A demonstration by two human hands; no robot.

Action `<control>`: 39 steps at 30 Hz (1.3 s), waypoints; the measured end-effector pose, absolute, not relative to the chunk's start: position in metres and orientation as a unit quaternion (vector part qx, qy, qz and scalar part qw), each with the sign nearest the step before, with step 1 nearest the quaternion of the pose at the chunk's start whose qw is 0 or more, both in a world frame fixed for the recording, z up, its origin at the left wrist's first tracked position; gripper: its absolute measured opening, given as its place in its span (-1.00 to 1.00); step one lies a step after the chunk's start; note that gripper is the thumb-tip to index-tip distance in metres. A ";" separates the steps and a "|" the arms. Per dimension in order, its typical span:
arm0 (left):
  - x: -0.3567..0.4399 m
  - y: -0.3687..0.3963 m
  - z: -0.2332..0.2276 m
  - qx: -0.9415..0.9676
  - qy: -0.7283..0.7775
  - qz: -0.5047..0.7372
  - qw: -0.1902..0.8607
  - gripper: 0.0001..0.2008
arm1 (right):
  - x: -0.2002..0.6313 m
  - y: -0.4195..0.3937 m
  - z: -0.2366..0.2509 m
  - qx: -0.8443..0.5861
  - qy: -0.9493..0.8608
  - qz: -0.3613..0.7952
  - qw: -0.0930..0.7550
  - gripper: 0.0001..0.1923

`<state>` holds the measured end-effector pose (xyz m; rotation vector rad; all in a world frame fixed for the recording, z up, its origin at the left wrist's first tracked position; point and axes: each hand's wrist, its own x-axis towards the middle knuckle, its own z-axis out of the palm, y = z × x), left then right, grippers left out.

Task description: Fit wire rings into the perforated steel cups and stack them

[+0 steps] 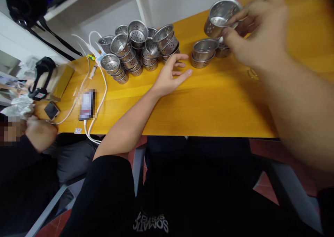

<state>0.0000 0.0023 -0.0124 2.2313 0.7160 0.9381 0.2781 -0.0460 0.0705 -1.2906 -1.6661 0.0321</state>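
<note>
My right hand (257,32) is raised over the right part of the yellow table (214,105) and pinches the rim of a perforated steel strainer cup (220,16), held tilted above the surface. Just below it sit a short stack of the same cups (203,52) and another cup (223,51) half hidden by my fingers. My left hand (171,75) rests palm down on the table with fingers spread, holding nothing, between that stack and a big pile of stacked strainer cups (138,47).
White cables (100,91), a phone (87,104) and a small dark device (51,110) lie at the table's left end, beside a wooden box with a black strap (52,79). Another person's hand (39,132) and dark sleeve are at the far left.
</note>
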 end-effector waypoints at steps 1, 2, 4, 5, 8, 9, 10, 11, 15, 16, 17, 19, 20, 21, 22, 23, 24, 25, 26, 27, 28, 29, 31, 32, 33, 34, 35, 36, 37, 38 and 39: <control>0.000 0.002 -0.012 0.843 0.269 0.354 0.303 -0.29 | 0.277 -0.046 0.070 -0.537 -0.682 0.019 0.496 -0.90; 0.000 0.002 -0.012 0.843 0.269 0.355 0.304 -0.29 | 0.275 -0.046 0.068 -0.541 -0.677 0.026 0.498 -0.91; 0.001 0.001 -0.011 0.840 0.269 0.357 0.306 -0.29 | 0.273 -0.045 0.064 -0.542 -0.676 0.044 0.497 -0.92; 0.001 0.000 -0.010 0.840 0.269 0.357 0.308 -0.29 | 0.271 -0.045 0.062 -0.539 -0.680 0.056 0.495 -0.91; 0.001 -0.002 -0.008 0.838 0.271 0.354 0.313 -0.28 | 0.270 -0.042 0.055 -0.522 -0.703 0.082 0.475 -0.74; 0.001 -0.002 -0.007 0.839 0.272 0.353 0.313 -0.29 | 0.269 -0.041 0.053 -0.519 -0.714 0.082 0.464 -0.68; 0.002 -0.003 -0.007 0.840 0.273 0.350 0.312 -0.30 | 0.269 -0.039 0.052 -0.515 -0.725 0.077 0.451 -0.64; 0.002 -0.003 -0.006 0.842 0.273 0.347 0.312 -0.32 | 0.269 -0.038 0.050 -0.511 -0.737 0.069 0.437 -0.61; 0.003 -0.006 -0.004 0.843 0.275 0.340 0.314 -0.38 | 0.266 -0.033 0.047 -0.493 -0.776 0.049 0.389 -0.53; 0.003 -0.007 -0.003 0.841 0.277 0.341 0.316 -0.39 | 0.264 -0.032 0.046 -0.493 -0.781 0.050 0.379 -0.50; 0.003 -0.008 -0.002 0.839 0.281 0.342 0.316 -0.40 | 0.263 -0.030 0.045 -0.495 -0.784 0.050 0.371 -0.47; 0.004 -0.009 0.000 0.835 0.288 0.344 0.317 -0.42 | 0.261 -0.028 0.044 -0.500 -0.787 0.039 0.359 -0.43; 0.004 -0.010 0.000 0.834 0.291 0.345 0.318 -0.43 | 0.261 -0.027 0.043 -0.501 -0.789 0.030 0.354 -0.42; 0.004 -0.010 0.000 0.832 0.293 0.346 0.320 -0.44 | 0.260 -0.026 0.042 -0.500 -0.791 0.022 0.351 -0.41; 0.004 -0.010 0.000 0.830 0.294 0.348 0.321 -0.45 | 0.260 -0.025 0.042 -0.498 -0.794 0.017 0.349 -0.41; 0.004 -0.010 0.000 0.830 0.294 0.349 0.321 -0.46 | 0.261 -0.025 0.041 -0.495 -0.796 0.015 0.349 -0.41; 0.004 -0.010 -0.001 0.831 0.295 0.349 0.318 -0.46 | 0.261 -0.024 0.040 -0.491 -0.798 0.017 0.349 -0.42; 0.004 -0.009 -0.001 0.833 0.296 0.347 0.315 -0.46 | 0.261 -0.023 0.039 -0.488 -0.799 0.021 0.351 -0.42; 0.004 -0.009 -0.002 0.835 0.296 0.345 0.309 -0.46 | 0.262 -0.022 0.038 -0.484 -0.800 0.029 0.354 -0.42; 0.004 -0.009 -0.002 0.838 0.297 0.342 0.304 -0.45 | 0.262 -0.021 0.037 -0.480 -0.800 0.039 0.357 -0.42; 0.004 -0.010 -0.001 0.840 0.297 0.340 0.300 -0.45 | 0.262 -0.021 0.036 -0.476 -0.800 0.049 0.361 -0.42; 0.004 -0.010 0.000 0.842 0.297 0.337 0.300 -0.46 | 0.262 -0.020 0.035 -0.472 -0.801 0.056 0.365 -0.41; 0.004 -0.013 0.003 0.838 0.297 0.338 0.308 -0.48 | 0.262 -0.020 0.034 -0.466 -0.801 0.059 0.371 -0.39; 0.004 -0.015 0.004 0.835 0.298 0.340 0.314 -0.49 | 0.262 -0.021 0.034 -0.466 -0.801 0.056 0.372 -0.38; 0.004 -0.016 0.006 0.832 0.300 0.342 0.319 -0.50 | 0.261 -0.022 0.035 -0.466 -0.800 0.053 0.374 -0.36; 0.004 -0.017 0.007 0.830 0.301 0.343 0.321 -0.50 | 0.261 -0.023 0.036 -0.467 -0.799 0.052 0.375 -0.34; 0.004 -0.018 0.007 0.831 0.301 0.342 0.320 -0.50 | 0.260 -0.024 0.037 -0.465 -0.799 0.053 0.377 -0.33; 0.004 -0.018 0.007 0.833 0.302 0.340 0.317 -0.49 | 0.259 -0.026 0.038 -0.463 -0.799 0.055 0.381 -0.33; 0.004 -0.016 0.006 0.835 0.302 0.337 0.314 -0.48 | 0.257 -0.028 0.040 -0.459 -0.797 0.060 0.387 -0.32; 0.004 -0.014 0.004 0.836 0.302 0.336 0.312 -0.46 | 0.256 -0.030 0.041 -0.456 -0.795 0.065 0.395 -0.32; 0.004 -0.012 0.002 0.834 0.303 0.340 0.311 -0.41 | 0.254 -0.032 0.043 -0.453 -0.790 0.074 0.405 -0.32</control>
